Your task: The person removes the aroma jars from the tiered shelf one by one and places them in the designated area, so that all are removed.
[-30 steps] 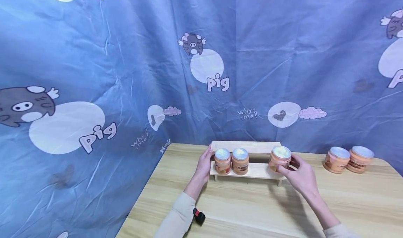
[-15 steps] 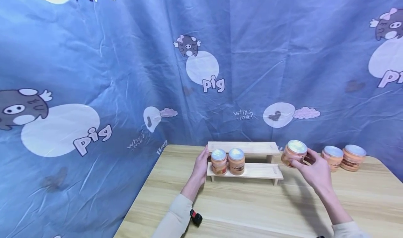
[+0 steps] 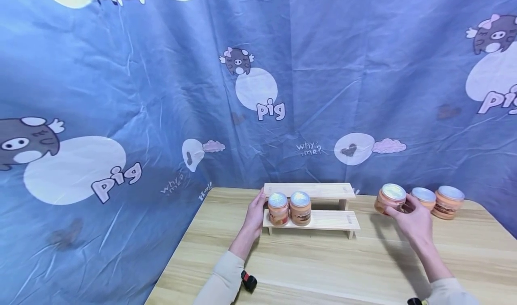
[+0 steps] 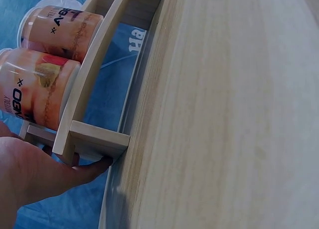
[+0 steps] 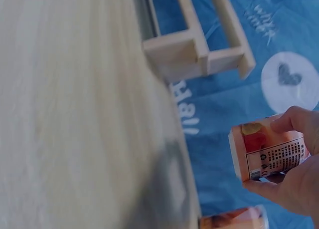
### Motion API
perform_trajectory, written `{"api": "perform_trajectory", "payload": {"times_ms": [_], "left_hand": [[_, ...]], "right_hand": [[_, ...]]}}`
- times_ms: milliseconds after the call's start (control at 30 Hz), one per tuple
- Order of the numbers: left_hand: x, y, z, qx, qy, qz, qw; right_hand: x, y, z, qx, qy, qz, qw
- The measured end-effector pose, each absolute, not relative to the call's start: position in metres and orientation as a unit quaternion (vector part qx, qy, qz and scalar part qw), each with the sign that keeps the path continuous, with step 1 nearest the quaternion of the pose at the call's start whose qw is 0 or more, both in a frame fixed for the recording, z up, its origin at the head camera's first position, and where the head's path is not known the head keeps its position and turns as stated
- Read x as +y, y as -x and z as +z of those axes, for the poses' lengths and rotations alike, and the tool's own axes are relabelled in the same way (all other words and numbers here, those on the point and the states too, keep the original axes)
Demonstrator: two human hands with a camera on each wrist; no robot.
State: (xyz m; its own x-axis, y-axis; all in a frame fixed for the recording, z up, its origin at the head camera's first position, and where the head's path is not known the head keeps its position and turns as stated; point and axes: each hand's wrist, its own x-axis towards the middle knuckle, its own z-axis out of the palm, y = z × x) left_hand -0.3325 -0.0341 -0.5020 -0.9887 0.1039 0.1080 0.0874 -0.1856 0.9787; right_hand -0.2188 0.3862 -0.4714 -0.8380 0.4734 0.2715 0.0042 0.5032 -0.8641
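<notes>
Your right hand grips the small orange jar by its sides, just above the counter beside two others; rigid, probably light, smooth, so hold mid-body.

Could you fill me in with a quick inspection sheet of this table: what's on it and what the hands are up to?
Surface: pale wooden table.
Job's things: two-step wooden rack, two orange jars on its lower step; a third jar in hand.
Clutter: two more jars at the far right.
Hands: left hand touches the rack's left end; right hand grips the third jar.
Cables: nothing seen.
Surroundings: blue cartoon-pig cloth.
</notes>
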Motion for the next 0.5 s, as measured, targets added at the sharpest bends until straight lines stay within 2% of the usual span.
{"api": "perform_trajectory", "payload": {"times_ms": [500], "left_hand": [[-0.035,0.333,-0.503,0.648,-0.070,0.759,-0.002]], "right_hand": [[0.414,0.226,-0.499,-0.847,0.177,0.454,0.212]]}}
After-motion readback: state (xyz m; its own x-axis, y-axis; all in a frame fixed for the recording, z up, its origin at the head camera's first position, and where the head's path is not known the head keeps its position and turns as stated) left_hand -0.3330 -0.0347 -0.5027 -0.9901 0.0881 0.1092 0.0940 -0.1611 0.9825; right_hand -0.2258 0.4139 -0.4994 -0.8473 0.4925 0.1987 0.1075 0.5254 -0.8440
